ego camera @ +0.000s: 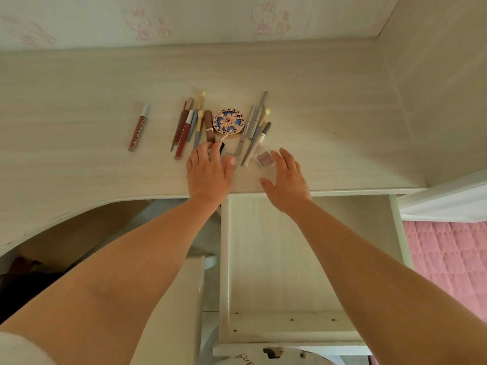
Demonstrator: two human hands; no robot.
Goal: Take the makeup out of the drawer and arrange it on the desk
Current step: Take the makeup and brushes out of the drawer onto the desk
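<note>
Open drawer (276, 259) bare inside, makeup on desk (79, 154), compact (228, 121) closed

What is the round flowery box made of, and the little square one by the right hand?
The round compact looks like shiny gold-toned metal or plated plastic with a blue enamel-like flower lid; its rim glints. The small square case seems to be clear hard plastic, since pinkish powder shows through it.

Lip gloss (139, 126) lies left of pencils (187, 125); compact (228, 124) between pencil groups, on desk (79, 101).
</note>
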